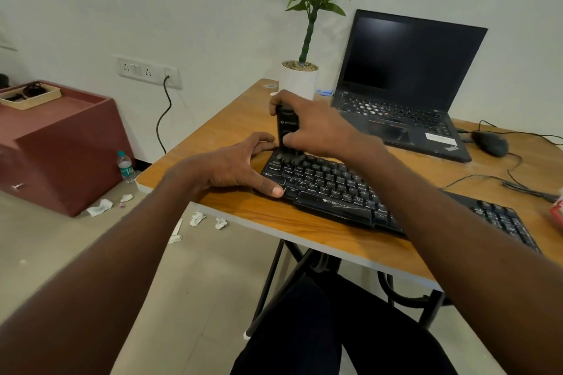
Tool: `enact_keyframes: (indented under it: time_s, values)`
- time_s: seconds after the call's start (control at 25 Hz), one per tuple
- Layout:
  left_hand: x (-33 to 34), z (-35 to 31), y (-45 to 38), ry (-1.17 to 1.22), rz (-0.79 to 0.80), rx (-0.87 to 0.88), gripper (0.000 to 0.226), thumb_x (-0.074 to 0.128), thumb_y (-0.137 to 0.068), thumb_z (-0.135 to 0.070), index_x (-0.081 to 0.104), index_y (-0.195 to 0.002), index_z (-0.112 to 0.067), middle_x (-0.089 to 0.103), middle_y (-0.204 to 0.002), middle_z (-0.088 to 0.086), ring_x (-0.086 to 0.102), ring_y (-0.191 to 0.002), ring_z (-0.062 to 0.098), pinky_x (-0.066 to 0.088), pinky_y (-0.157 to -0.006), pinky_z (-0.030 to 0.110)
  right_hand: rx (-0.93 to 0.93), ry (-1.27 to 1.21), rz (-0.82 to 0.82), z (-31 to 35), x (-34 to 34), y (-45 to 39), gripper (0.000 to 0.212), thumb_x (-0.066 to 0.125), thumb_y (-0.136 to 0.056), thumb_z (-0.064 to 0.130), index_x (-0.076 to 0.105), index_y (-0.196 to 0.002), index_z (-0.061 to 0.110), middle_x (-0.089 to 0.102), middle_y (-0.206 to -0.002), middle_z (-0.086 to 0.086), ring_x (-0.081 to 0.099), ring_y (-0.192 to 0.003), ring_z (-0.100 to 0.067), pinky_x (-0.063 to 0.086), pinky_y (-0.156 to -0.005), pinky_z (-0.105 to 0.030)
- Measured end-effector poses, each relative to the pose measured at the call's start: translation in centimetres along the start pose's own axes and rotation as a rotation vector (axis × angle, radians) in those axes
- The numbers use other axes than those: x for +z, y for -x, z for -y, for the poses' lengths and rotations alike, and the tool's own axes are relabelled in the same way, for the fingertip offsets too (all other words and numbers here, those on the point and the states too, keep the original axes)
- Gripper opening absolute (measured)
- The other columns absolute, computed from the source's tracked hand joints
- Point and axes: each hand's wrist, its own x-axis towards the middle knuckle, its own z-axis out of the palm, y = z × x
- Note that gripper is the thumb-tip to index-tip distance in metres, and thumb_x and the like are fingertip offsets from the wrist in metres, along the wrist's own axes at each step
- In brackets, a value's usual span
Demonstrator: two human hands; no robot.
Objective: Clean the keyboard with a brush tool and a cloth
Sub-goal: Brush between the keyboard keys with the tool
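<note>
A black keyboard (pixel 335 189) lies slanted on the wooden table (pixel 231 131), its right end running under my right forearm. My right hand (pixel 316 125) is shut on a black brush tool (pixel 286 128), held upright with its bristles down on the keys at the keyboard's far left corner. My left hand (pixel 231 167) rests at the keyboard's left end, thumb pressed on the near left corner and fingers spread along its side, steadying it. No cloth shows in view.
An open black laptop (pixel 405 94) stands behind the keyboard, with a black mouse (pixel 490 143) and cables to its right. A potted plant (pixel 300 79) sits at the table's back edge. Crumpled tissues (pixel 198 218) and a water bottle (pixel 125 167) lie on the floor beside a maroon cabinet (pixel 61 143).
</note>
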Motion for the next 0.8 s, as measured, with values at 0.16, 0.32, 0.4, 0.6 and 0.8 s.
enact_keyframes:
  time_s: [0.16, 0.32, 0.4, 0.6, 0.8]
  values:
    - [0.0, -0.1, -0.1, -0.011, 0.007, 0.016, 0.143, 0.099, -0.042, -0.068, 0.018, -0.157, -0.048, 0.042, -0.158, -0.013, 0.046, -0.14, 0.017, 0.04, -0.12, 0.048, 0.04, -0.031, 0.03, 0.1, -0.2, 0.0, 0.053, 0.07, -0.085, 0.011, 0.049, -0.126, 0.036, 0.059, -0.113, 0.002, 0.062, -0.092, -0.018, 0.057, -0.071, -0.031]
    - [-0.1, -0.1, 0.0, -0.019, 0.004, 0.015, 0.137, 0.098, -0.044, -0.066, 0.02, -0.155, -0.049, 0.045, -0.151, -0.016, 0.051, -0.134, 0.016, 0.044, -0.115, 0.044, 0.072, 0.047, 0.073, 0.3, -1.2, -0.2, 0.054, 0.067, -0.082, 0.008, 0.05, -0.125, 0.035, 0.056, -0.107, 0.003, 0.06, -0.094, -0.021, 0.051, -0.064, -0.028]
    - [-0.1, -0.2, 0.0, -0.029, 0.006, 0.019, 0.138, 0.098, -0.042, -0.069, 0.019, -0.154, -0.05, 0.043, -0.156, -0.014, 0.049, -0.135, 0.016, 0.043, -0.116, 0.045, 0.065, 0.034, 0.073, 0.1, -1.4, 0.0, 0.053, 0.07, -0.085, 0.008, 0.05, -0.127, 0.034, 0.054, -0.113, 0.003, 0.058, -0.1, -0.02, 0.054, -0.069, -0.029]
    - [-0.1, -0.2, 0.1, -0.01, 0.018, 0.013, 0.135, 0.098, -0.045, -0.064, 0.02, -0.154, -0.05, 0.046, -0.148, -0.016, 0.052, -0.129, 0.013, 0.046, -0.112, 0.042, 0.082, 0.028, 0.076, -0.8, -1.6, 0.9, 0.054, 0.073, -0.087, 0.008, 0.049, -0.127, 0.035, 0.051, -0.119, 0.002, 0.057, -0.106, -0.022, 0.055, -0.071, -0.028]
    - [-0.1, -0.4, 0.1, 0.005, 0.024, 0.011, 0.137, 0.096, -0.045, -0.063, 0.018, -0.157, -0.047, 0.045, -0.144, -0.019, 0.051, -0.126, 0.007, 0.046, -0.101, 0.032, 0.08, 0.058, 0.042, -1.2, -1.9, 2.0, 0.053, 0.072, -0.088, 0.007, 0.049, -0.126, 0.037, 0.054, -0.12, 0.003, 0.058, -0.108, -0.024, 0.059, -0.08, -0.038]
